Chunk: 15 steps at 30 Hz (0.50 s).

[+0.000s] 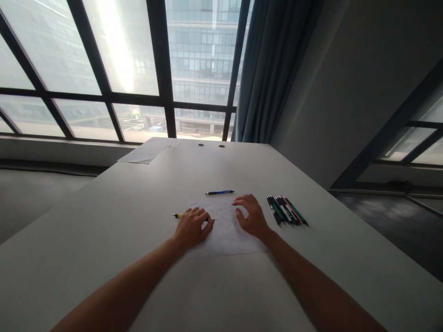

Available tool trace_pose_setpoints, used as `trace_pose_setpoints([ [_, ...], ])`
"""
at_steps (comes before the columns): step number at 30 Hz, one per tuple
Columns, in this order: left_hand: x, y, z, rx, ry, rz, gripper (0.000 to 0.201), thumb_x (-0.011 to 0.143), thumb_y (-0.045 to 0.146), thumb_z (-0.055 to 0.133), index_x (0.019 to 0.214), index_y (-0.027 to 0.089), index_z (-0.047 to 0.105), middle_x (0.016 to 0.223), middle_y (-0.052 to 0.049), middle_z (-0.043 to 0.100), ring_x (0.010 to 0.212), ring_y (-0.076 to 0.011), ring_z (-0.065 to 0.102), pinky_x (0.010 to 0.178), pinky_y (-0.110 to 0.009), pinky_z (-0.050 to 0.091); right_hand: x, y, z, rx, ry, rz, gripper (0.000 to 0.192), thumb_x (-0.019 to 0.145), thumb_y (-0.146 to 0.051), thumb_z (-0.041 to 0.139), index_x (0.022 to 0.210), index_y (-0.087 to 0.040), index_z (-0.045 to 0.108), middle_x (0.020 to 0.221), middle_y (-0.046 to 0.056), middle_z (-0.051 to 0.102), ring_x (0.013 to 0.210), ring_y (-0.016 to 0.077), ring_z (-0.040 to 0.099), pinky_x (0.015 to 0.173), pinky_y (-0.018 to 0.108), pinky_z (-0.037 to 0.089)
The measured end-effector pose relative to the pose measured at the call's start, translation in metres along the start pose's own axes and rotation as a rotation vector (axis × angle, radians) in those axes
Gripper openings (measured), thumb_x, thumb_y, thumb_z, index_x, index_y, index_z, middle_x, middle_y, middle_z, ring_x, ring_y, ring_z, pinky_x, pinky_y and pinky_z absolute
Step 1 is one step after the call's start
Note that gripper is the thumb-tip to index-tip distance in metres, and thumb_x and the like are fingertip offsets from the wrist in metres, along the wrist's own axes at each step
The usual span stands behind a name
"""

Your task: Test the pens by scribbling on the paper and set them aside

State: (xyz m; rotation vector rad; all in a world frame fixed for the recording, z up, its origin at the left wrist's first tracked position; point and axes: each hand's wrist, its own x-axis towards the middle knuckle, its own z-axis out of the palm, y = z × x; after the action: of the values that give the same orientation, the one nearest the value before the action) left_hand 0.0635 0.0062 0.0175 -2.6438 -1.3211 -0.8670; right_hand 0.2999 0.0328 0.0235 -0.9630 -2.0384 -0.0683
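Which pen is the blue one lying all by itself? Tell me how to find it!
Start at the big grey table under the window and find the sheet of paper beneath the two hands. Just past the paper's far edge lies the blue pen, alone and sideways, unlike the bundle of pens to the right or the yellow-tipped pen in the left hand.

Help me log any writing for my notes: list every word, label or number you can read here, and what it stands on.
None can be read.
Sheet of paper under both hands: faint marks, too blurred to read.
Papers at the far edge: too small to tell.
Blue pen, pen under the left hand, row of pens: no legible print.
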Motion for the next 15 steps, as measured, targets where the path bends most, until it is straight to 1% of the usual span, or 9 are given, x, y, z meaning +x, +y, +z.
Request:
trace_pose_setpoints([
  [2, 0.000, 0.000, 0.000, 0.007, -0.002, -0.004, 0.031, 0.095, 0.037, 0.047, 0.075, 0.019, 0.063, 0.071, -0.004, 0.064, 0.071, -0.0176, 0.058, 0.069, -0.032, 0.041, 0.001, -0.019, 0.004, 0.075, -0.125, -0.099, 0.012, 0.082, -0.018, 0.058, 0.091, -0.022, 0.063, 0.096, 0.006, 0.066, 0.094, 0.0229, 0.056, 0.085, 0.040, 0.042],
  [5, -0.001, -0.001, 0.000, 0.013, 0.000, -0.007, 0.032, 0.095, 0.039, 0.048, 0.075, 0.019, 0.063, 0.072, -0.004, 0.065, 0.071, -0.0179, 0.059, 0.069, -0.033, 0.040, 0.001, -0.035, 0.012, 0.065, -0.209, -0.170, 0.007, 0.087, -0.020, 0.057, 0.088, -0.021, 0.064, 0.092, 0.006, 0.067, 0.091, 0.0218, 0.056, 0.082, 0.039, 0.042],
  [8, -0.001, -0.002, 0.001, 0.015, -0.001, -0.015, 0.034, 0.095, 0.041, 0.048, 0.075, 0.019, 0.064, 0.072, -0.004, 0.065, 0.071, -0.0180, 0.059, 0.069, -0.033, 0.040, 0.001, -0.041, 0.015, 0.039, -0.215, -0.177, 0.010, 0.091, -0.021, 0.054, 0.089, -0.020, 0.065, 0.092, 0.007, 0.067, 0.088, 0.0213, 0.056, 0.079, 0.038, 0.042],
  [11, -0.002, -0.002, 0.002, 0.012, -0.012, -0.022, 0.036, 0.095, 0.043, 0.047, 0.075, 0.019, 0.065, 0.072, -0.004, 0.065, 0.072, -0.0180, 0.059, 0.070, -0.033, 0.041, 0.001, -0.042, 0.015, 0.043, -0.218, -0.172, 0.009, 0.090, -0.020, 0.055, 0.089, -0.020, 0.065, 0.092, 0.007, 0.067, 0.087, 0.0213, 0.056, 0.078, 0.038, 0.041],
  [13, -0.002, -0.002, 0.003, 0.009, -0.012, -0.036, 0.034, 0.095, 0.043, 0.048, 0.079, 0.019, 0.066, 0.075, -0.005, 0.066, 0.074, -0.0189, 0.059, 0.071, -0.034, 0.042, 0.002, -0.038, 0.013, 0.039, -0.209, -0.163, 0.009, 0.087, -0.017, 0.056, 0.086, -0.020, 0.064, 0.091, 0.007, 0.066, 0.086, 0.0211, 0.056, 0.078, 0.037, 0.041],
  [15, -0.002, -0.003, 0.003, 0.022, 0.008, -0.086, 0.030, 0.096, 0.038, 0.045, 0.089, 0.019, 0.067, 0.084, -0.006, 0.067, 0.081, -0.0209, 0.060, 0.074, -0.035, 0.043, 0.003, -0.026, 0.008, 0.011, -0.173, -0.125, 0.008, 0.082, -0.015, 0.057, 0.081, -0.021, 0.062, 0.092, 0.006, 0.066, 0.087, 0.0215, 0.057, 0.080, 0.038, 0.041],
])
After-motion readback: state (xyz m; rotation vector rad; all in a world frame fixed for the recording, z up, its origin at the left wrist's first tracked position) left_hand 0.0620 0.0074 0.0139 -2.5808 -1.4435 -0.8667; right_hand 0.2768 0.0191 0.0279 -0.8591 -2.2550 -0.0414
